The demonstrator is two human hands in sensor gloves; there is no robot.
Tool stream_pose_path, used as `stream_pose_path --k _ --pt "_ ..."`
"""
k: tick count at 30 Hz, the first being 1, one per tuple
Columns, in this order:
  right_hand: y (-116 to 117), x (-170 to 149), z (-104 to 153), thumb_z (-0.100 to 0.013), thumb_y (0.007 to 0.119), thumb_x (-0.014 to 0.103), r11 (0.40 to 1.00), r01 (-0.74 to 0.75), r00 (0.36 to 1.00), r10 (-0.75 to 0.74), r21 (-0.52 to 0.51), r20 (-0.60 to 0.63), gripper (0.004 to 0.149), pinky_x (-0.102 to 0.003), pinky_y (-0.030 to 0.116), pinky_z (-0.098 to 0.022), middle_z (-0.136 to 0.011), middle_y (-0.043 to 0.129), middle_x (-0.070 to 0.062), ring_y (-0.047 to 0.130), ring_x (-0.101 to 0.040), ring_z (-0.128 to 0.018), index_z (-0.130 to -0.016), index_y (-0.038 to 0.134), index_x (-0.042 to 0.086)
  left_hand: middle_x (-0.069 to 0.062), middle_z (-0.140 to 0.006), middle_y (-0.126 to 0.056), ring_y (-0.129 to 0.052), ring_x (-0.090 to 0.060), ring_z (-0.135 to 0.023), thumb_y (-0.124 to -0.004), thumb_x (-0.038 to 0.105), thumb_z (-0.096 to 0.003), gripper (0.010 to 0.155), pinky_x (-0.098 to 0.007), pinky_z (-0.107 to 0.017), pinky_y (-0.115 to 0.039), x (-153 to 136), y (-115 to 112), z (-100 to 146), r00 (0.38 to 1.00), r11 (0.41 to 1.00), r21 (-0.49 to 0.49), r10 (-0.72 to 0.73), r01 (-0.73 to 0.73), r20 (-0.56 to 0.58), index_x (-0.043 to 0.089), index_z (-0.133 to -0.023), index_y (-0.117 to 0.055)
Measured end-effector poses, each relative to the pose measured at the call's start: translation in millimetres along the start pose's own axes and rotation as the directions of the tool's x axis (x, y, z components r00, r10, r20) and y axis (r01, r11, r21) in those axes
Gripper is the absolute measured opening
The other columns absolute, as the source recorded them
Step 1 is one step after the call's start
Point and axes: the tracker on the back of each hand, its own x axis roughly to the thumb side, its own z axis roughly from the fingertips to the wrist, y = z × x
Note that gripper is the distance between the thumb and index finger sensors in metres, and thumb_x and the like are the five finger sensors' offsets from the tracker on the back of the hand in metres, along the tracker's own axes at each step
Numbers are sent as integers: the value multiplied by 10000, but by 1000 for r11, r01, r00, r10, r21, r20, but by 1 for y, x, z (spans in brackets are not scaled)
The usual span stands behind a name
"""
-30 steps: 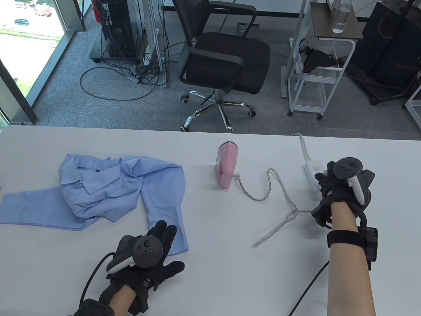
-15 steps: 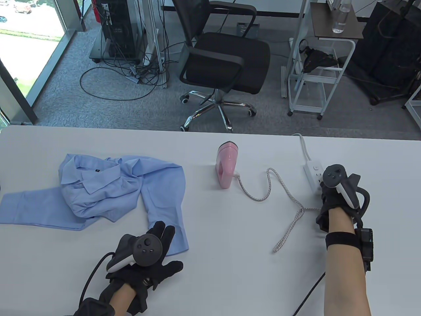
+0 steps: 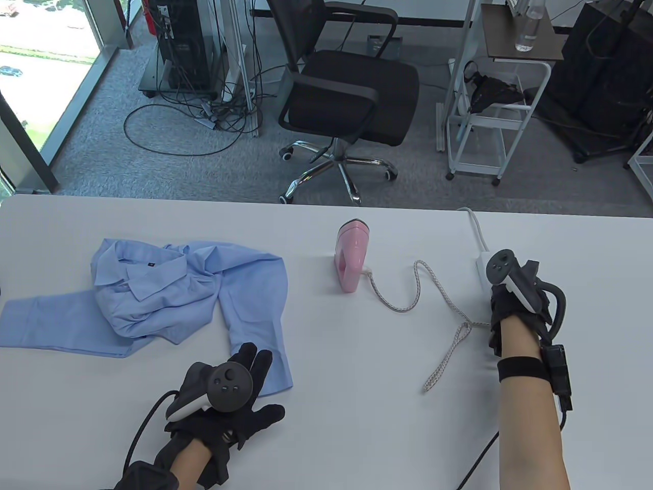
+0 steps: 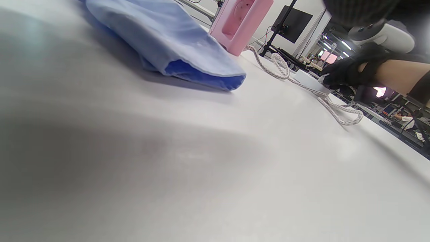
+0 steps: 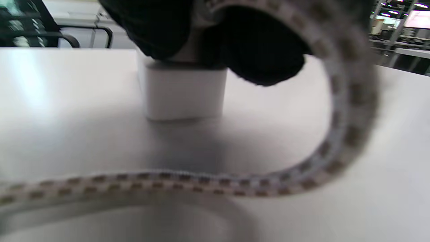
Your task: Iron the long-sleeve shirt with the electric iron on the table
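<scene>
A crumpled light blue long-sleeve shirt [image 3: 168, 291] lies at the table's left; its sleeve end shows in the left wrist view [image 4: 174, 43]. A pink iron [image 3: 351, 258] stands on end at mid table, and in the left wrist view [image 4: 240, 23]. Its braided cord [image 3: 423, 291] runs right and loops back. My left hand [image 3: 255, 372] lies flat and open, fingertips on the sleeve end. My right hand [image 3: 502, 301] grips the cord's plug over a white power strip [image 3: 482, 260]. In the right wrist view my fingers [image 5: 262, 50] press on the strip [image 5: 183, 90], with the cord [image 5: 349, 134] curving down from them.
The strip's white lead [image 3: 474, 224] runs off the table's far edge. A black office chair [image 3: 347, 92] and a white cart [image 3: 490, 102] stand on the floor beyond the table. A loop of cord [image 3: 449, 357] lies left of my right forearm.
My right hand has moved left and down onto the power strip with the plug. The cord's loose loop has slid to the right. My left hand and the shirt have not moved.
</scene>
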Motion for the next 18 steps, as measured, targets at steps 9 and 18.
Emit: stream_pose_path --k 9,18 --pt "-1 1 3 -524 732 523 997 -57 997 59 46 -55 736 -532 811 -517 -960 787 -138 909 -334 -674 -1128 421 237 -269 -1079 49 -288 -589 -1044 -602 727 -437 1050 -833 -665 -346 3 9 8 1000 999 41 7 -7 11 147 -1099 -30" --pt "-34 -14 -2 -510 728 590 993 99 993 -103 -60 -58 822 -659 607 -719 -1212 395 -144 632 -450 -1010 -1141 271 328 -267 -1080 50 -286 -589 -1044 -602 727 -438 1049 -833 -665 -344 3 7 4 1000 1000 23 7 -7 15 148 -1099 -31"
